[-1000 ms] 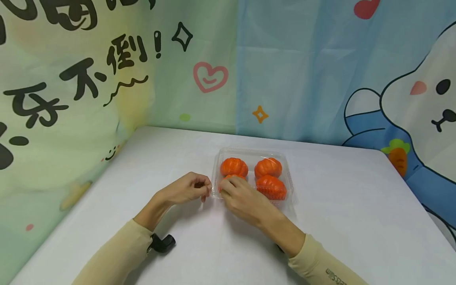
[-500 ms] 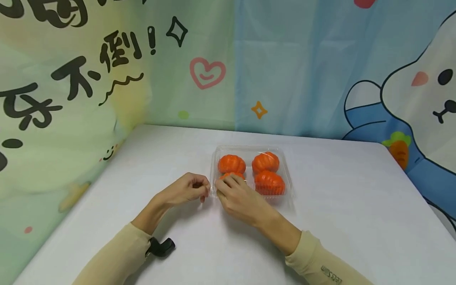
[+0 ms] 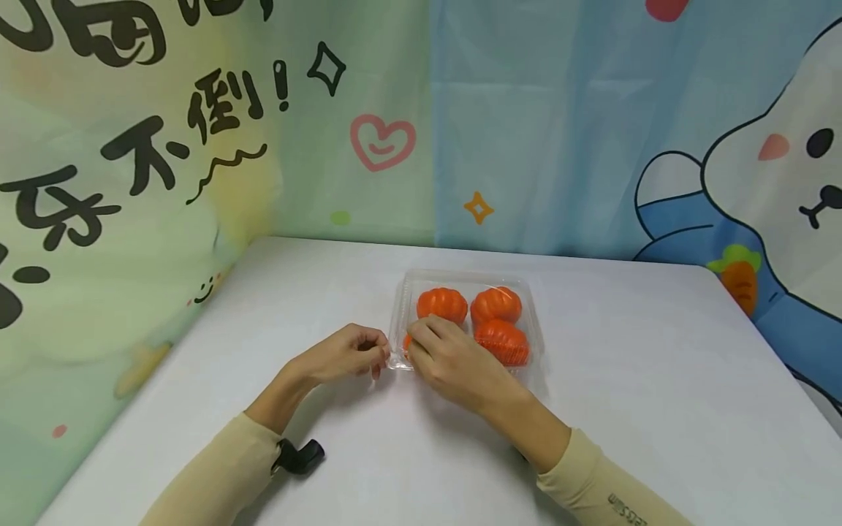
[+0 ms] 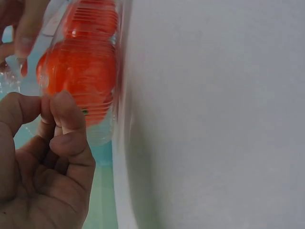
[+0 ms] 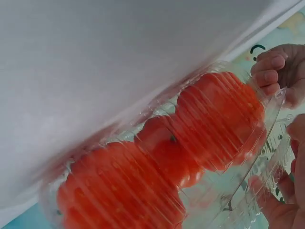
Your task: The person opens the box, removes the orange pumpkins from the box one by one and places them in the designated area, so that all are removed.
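Box (image 3: 535,325): our 12 o'clock, pumpkins (image 3: 503,343) inside
Left hand (image 3: 345,351): pinching the box, 8 o'clock
Right hand (image 3: 457,365): 7 o'clock, grip unclear
Rim (image 3: 473,277): we judge uneven pressing could crack it

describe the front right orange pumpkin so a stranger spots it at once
On the white table sits a clear plastic box. In its near row, pick the right pumpkin: unlike its left neighbour, it isn't mostly covered by the right hand.
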Demonstrator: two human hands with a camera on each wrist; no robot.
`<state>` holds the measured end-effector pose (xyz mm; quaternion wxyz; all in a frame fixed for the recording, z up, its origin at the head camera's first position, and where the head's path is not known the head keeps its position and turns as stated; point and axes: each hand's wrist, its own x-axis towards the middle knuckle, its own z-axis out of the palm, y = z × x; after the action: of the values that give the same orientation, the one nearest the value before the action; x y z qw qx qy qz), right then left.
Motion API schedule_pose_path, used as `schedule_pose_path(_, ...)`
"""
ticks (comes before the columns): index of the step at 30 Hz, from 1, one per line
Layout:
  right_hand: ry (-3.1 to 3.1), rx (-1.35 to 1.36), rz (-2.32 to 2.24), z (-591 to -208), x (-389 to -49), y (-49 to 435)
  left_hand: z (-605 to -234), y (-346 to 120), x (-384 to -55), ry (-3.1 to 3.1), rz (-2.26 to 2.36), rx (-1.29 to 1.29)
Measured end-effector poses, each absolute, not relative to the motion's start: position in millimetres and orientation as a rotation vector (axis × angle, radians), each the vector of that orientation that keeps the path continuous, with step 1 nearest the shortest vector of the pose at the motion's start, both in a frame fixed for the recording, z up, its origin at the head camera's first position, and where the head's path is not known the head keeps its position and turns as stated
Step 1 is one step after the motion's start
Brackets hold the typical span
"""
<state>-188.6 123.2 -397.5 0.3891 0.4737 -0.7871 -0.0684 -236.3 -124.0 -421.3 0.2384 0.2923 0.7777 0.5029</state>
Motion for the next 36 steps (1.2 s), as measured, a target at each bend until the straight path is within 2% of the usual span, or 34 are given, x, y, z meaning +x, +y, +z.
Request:
schedule_pose_path(11,-2.127,1.225,0.006,-395,-184,148,-420,-124,-238,2.148,1.345,0.787)
schedule_pose_path(21,-2.182,1.238,0.040,-398,-182,169,-410,-132,-239,2.177,1.266,0.816)
schedule_pose_path(36,-2.260,1.218,0.074,-395,-181,211,-415,-131,-243,2.165,1.236,0.845)
